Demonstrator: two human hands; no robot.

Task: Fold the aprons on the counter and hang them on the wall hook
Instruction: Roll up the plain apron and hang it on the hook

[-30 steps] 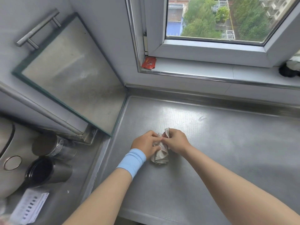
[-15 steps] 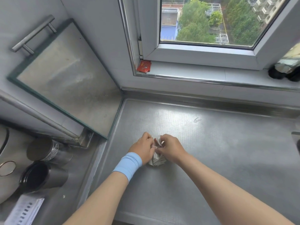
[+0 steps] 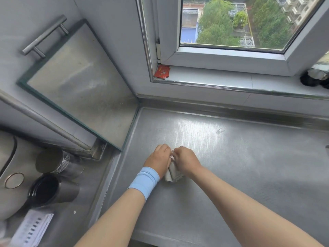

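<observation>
A small, tightly folded bundle of pale patterned cloth, the apron (image 3: 173, 174), lies on the steel counter (image 3: 240, 157) near its left edge. My left hand (image 3: 158, 160), with a light blue wristband, and my right hand (image 3: 187, 162) meet over the bundle's far end. Both hands pinch the cloth with curled fingers, and a thin pale strap shows between them. Most of the bundle is hidden under my hands. No wall hook is in view.
A glass-fronted cabinet door (image 3: 80, 82) with a bar handle stands open on the left. Two metal cups (image 3: 53, 175) and a round appliance (image 3: 10, 175) sit on the lower surface at left. A red packet (image 3: 162, 72) lies on the window sill, dark objects (image 3: 313, 77) at its right end.
The visible part of the bundle has shrunk as my hands closed over its far end. The upright cloth tip seen earlier is now tucked between my fingers. The view shifted slightly.
</observation>
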